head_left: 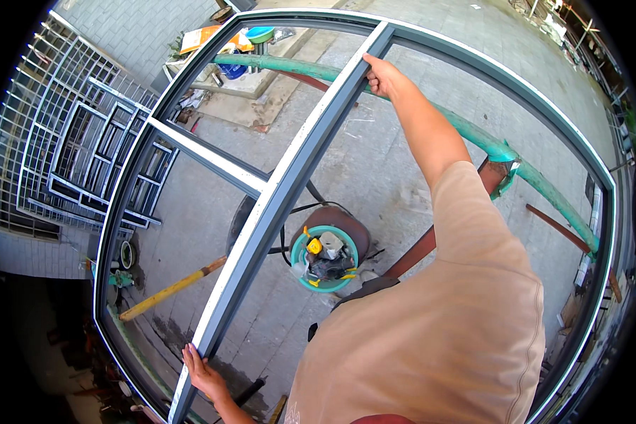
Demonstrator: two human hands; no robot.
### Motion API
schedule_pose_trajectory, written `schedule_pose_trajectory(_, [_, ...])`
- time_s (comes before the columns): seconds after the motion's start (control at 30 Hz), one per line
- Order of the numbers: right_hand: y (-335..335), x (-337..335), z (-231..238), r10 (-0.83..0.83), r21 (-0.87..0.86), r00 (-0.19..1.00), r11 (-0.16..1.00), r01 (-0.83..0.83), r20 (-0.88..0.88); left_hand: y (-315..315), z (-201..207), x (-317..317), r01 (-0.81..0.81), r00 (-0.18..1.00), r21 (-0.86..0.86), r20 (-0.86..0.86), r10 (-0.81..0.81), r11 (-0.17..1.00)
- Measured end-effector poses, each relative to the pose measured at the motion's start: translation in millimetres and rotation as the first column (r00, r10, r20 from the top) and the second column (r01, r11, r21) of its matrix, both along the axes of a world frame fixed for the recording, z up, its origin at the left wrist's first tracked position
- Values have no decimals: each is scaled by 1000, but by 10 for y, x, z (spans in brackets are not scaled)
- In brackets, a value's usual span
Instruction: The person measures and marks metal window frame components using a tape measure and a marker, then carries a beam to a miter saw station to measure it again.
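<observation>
A large grey and white window frame (431, 32) fills much of the view, its sides bent by the lens. A long mullion bar (290, 173) crosses it, and a shorter bar (208, 157) joins this from the left. At the far end of the long bar, my right hand (384, 76) grips its edge, arm stretched out. My left hand (206, 378) holds the same bar near its close end, fingers laid over the edge and thumb side partly hidden. Beneath the frame runs a green support pipe (466, 128).
Below the opening, a teal tub (325, 258) of tools, including a yellow tape measure (314, 246), sits on a brown stool (352, 225). Metal grilles (85, 141) lean at the left. A yellow pole (173, 287) and a rusty brown beam (413, 253) lie under the frame.
</observation>
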State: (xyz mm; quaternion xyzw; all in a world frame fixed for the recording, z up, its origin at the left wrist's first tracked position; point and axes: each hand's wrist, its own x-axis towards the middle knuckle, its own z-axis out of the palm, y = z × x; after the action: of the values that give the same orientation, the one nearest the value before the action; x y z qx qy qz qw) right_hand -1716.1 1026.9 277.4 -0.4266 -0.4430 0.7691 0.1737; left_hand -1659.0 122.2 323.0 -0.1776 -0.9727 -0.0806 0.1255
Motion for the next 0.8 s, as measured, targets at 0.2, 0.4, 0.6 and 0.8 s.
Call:
schedule_pose_trajectory(0.2, [-103, 59, 127, -4, 9, 1000, 1000, 4, 11, 8, 39, -26, 5, 1000, -11, 23, -5, 1000])
schedule_pose_trajectory(0.4, [17, 121, 170, 92, 57, 994, 994, -95, 50, 6, 43, -7, -17, 999, 12, 34, 17, 1000])
schedule_pose_trajectory(0.6, [-1, 50, 124, 50, 86, 996, 995, -57, 78, -16, 57, 9, 12, 1000, 5, 28, -12, 1000])
schedule_pose_trajectory(0.8, [-48, -39, 114, -47, 180, 993, 983, 27, 110, 50, 63, -9, 27, 999, 27, 24, -28, 999])
